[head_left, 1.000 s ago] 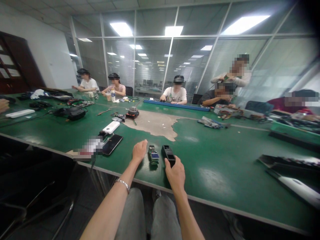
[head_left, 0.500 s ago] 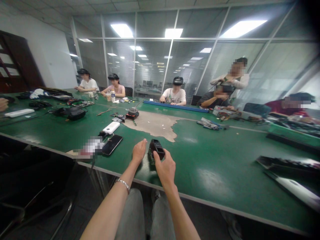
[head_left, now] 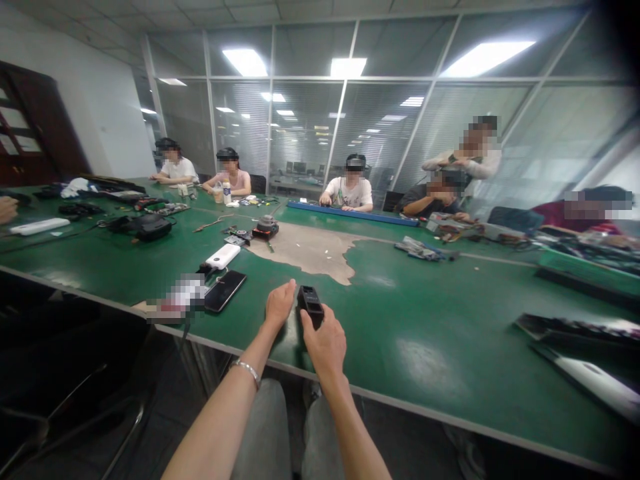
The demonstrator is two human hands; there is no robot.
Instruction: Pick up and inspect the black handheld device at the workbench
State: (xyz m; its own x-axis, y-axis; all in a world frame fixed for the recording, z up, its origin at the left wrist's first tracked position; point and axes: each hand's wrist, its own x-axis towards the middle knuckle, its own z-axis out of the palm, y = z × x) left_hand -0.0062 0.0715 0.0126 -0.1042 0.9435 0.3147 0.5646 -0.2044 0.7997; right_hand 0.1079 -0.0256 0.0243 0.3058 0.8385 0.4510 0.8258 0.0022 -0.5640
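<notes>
My right hand (head_left: pixel 326 340) grips a black boxy device (head_left: pixel 311 303) with rectangular openings in its top face. Thumb and fingers clasp its near end, low over the green table (head_left: pixel 425 313). Just left of the device, my left hand (head_left: pixel 280 303) rests by the table, apart from it. Its fingers are mostly hidden behind the back of the hand, so I cannot see how they are bent. A silver bracelet (head_left: pixel 247 371) circles the left wrist.
A dark phone (head_left: pixel 225 291) and a white power bank (head_left: pixel 223 256) lie to the left. Ahead is a brown bare patch (head_left: pixel 310 250) with a round grey part (head_left: pixel 265 225) at its edge. Dark and white panels (head_left: pixel 590 373) lie right. Several people sit across the table.
The black device has turned in my right hand; the green board-like side seen before is hidden now. My right hand has shifted slightly left. My left hand has hardly moved.
</notes>
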